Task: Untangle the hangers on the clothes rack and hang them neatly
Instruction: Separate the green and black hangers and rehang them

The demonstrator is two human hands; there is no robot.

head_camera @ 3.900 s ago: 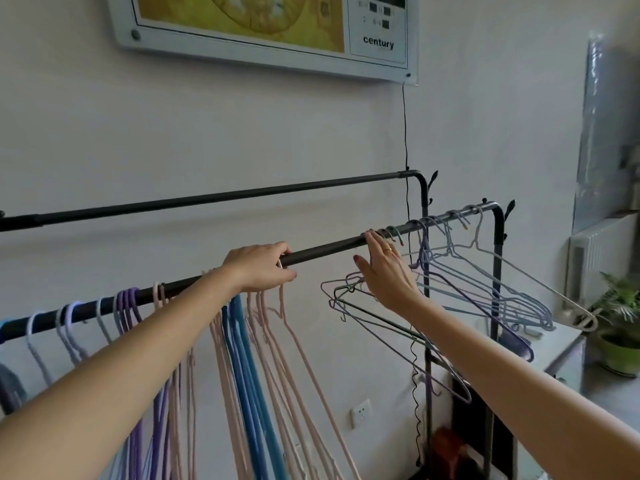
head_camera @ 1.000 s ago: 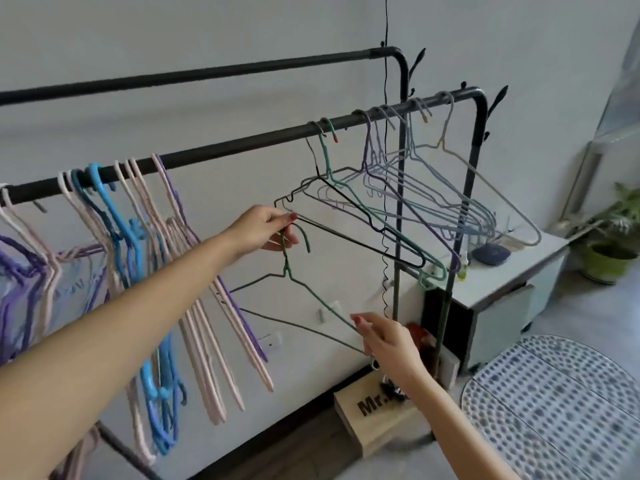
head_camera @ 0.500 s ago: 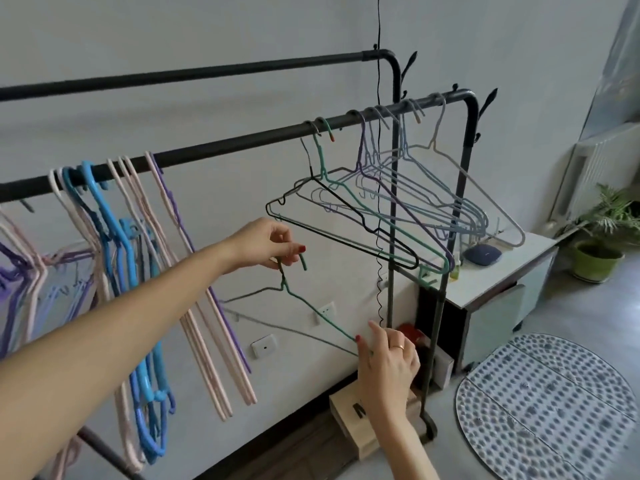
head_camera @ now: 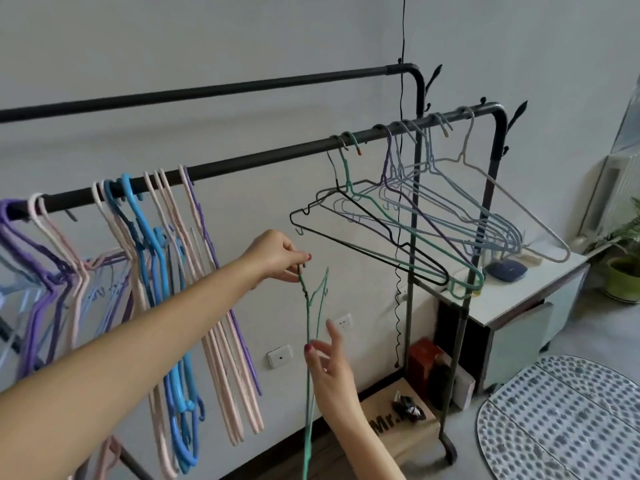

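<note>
Matt black metal rack [head_camera: 263,159]; thin green wire hanger [head_camera: 307,358].

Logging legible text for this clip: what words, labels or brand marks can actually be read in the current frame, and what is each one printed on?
"Mr." on the wooden box on the floor under the rack; more letters follow, but a small dark object lying on the box hides them.
The red box standing behind it shows no print that can be read.
The wall sockets carry no readable marking.
Nothing else bears text.

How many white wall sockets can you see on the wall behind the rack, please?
3: one white wall socket low between the arms, one above the right hand, one by the coiled cable; others may be hidden.
</note>
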